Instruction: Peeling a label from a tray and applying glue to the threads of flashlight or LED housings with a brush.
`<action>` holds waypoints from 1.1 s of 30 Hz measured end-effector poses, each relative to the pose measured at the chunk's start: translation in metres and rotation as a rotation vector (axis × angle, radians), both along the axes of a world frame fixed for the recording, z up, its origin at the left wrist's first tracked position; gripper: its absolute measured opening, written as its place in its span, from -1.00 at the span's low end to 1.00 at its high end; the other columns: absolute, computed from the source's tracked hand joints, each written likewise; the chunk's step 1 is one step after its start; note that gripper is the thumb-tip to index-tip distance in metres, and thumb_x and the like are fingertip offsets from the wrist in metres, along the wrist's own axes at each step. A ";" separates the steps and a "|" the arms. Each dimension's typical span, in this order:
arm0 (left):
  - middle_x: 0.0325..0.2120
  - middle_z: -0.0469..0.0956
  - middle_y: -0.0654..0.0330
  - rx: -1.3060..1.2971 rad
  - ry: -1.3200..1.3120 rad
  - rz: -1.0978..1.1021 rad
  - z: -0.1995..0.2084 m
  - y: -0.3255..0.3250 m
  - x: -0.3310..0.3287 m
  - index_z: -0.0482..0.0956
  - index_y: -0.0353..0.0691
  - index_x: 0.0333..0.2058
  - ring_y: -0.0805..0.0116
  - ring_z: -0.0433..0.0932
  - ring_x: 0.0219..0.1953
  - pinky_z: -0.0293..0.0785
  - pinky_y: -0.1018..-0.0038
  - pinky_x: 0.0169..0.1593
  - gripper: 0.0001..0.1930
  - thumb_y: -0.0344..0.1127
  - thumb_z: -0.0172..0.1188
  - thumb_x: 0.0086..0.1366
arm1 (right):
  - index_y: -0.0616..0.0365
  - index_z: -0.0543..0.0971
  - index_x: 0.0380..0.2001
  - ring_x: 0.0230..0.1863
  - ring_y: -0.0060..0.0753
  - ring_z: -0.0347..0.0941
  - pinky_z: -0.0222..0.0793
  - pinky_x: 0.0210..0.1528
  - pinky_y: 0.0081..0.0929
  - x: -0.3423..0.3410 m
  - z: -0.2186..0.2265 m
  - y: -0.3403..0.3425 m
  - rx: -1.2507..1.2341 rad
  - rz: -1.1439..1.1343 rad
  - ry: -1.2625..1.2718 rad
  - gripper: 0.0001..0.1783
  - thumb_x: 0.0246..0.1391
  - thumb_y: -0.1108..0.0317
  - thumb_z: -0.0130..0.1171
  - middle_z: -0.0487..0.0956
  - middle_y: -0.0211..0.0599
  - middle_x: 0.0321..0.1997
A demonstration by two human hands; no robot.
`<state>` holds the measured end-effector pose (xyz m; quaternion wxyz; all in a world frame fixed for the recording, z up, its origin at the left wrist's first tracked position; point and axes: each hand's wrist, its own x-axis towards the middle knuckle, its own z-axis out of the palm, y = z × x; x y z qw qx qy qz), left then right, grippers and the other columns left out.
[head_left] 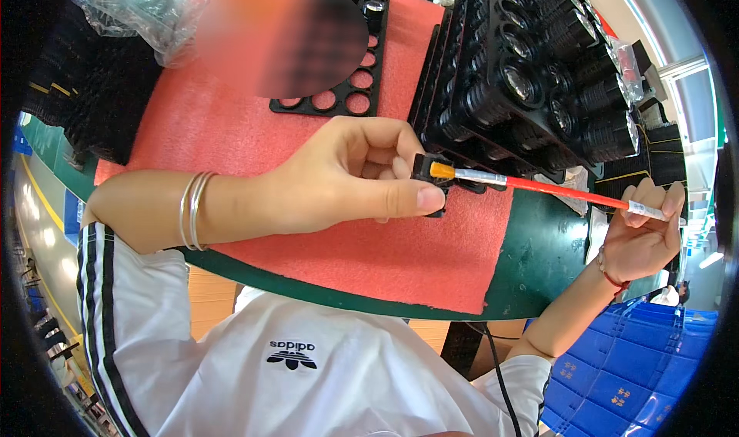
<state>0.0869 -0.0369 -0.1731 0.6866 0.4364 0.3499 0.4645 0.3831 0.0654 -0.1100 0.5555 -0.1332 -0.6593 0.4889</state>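
Between the thumb and fingers of my left hand [346, 179] is a small black part [421, 169], held just above the red mat; much of it is hidden by my fingers. My right hand [645, 235], out to the right, pinches the far end of a slim paintbrush [550, 187]. The brush has a red handle, a silver ferrule and yellow-orange bristles, and it lies nearly level. Its bristles are at the black part, seemingly touching it.
A red mat [369, 271] covers much of the green table [531, 264]. Beyond my left hand lies a black tray [339, 111] with round holes. Stacked trays of black lens barrels [523, 87] rise at the right. Clear plastic [146, 6] sits far left; blue crates [616, 360] stand lower right.
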 end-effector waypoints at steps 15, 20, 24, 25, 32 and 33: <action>-0.42 0.46 0.25 0.043 0.010 -0.087 -0.009 -0.002 -0.002 0.39 -0.28 -0.32 0.57 0.44 -0.34 0.36 0.62 -0.27 -0.76 -0.43 0.23 0.03 | 0.04 0.22 -0.53 -0.71 -0.60 0.02 -0.02 -0.63 -0.65 0.002 0.000 0.003 -0.018 -0.040 0.026 -0.79 0.13 0.21 -0.28 0.16 -0.42 -0.78; -0.37 0.48 0.20 0.047 -0.002 -0.108 -0.008 -0.003 -0.002 0.40 -0.31 -0.29 0.53 0.45 -0.31 0.37 0.60 -0.23 -0.75 -0.44 0.22 0.04 | 0.04 0.21 -0.53 -0.71 -0.61 0.01 -0.06 -0.64 -0.65 0.001 -0.001 0.003 0.004 -0.041 0.036 -0.80 0.11 0.23 -0.27 0.16 -0.42 -0.78; -0.32 0.49 0.14 0.094 -0.022 -0.113 -0.011 -0.002 -0.001 0.40 -0.34 -0.26 0.47 0.47 -0.27 0.39 0.55 -0.16 -0.73 -0.46 0.20 0.03 | 0.04 0.21 -0.53 -0.71 -0.62 0.00 -0.07 -0.64 -0.65 0.003 -0.001 0.003 0.003 -0.047 0.036 -0.81 0.11 0.25 -0.27 0.14 -0.43 -0.79; -0.30 0.49 0.12 0.090 -0.007 -0.117 -0.009 -0.002 -0.001 0.41 -0.34 -0.25 0.45 0.47 -0.25 0.39 0.53 -0.14 -0.73 -0.47 0.19 0.03 | 0.04 0.21 -0.53 -0.71 -0.62 0.00 -0.07 -0.64 -0.65 0.003 -0.001 0.003 -0.001 -0.043 0.044 -0.82 0.10 0.25 -0.27 0.13 -0.44 -0.79; -0.26 0.51 0.05 0.147 0.060 -0.118 -0.006 -0.005 -0.002 0.44 -0.36 -0.22 0.34 0.50 -0.20 0.42 0.46 -0.11 -0.68 -0.50 0.21 -0.02 | 0.10 0.22 -0.55 -0.71 -0.60 -0.02 -0.02 -0.62 -0.66 0.023 0.008 0.017 -0.220 0.220 0.314 -0.87 0.06 0.39 -0.21 0.09 -0.46 -0.79; -0.27 0.52 0.05 0.175 0.072 -0.111 -0.006 -0.006 -0.002 0.45 -0.37 -0.22 0.33 0.51 -0.22 0.43 0.46 -0.12 -0.67 -0.50 0.23 -0.03 | 0.11 0.23 -0.56 -0.70 -0.60 0.00 0.03 -0.61 -0.67 0.025 0.009 0.019 -0.240 0.247 0.344 -0.89 0.03 0.44 -0.19 0.11 -0.47 -0.78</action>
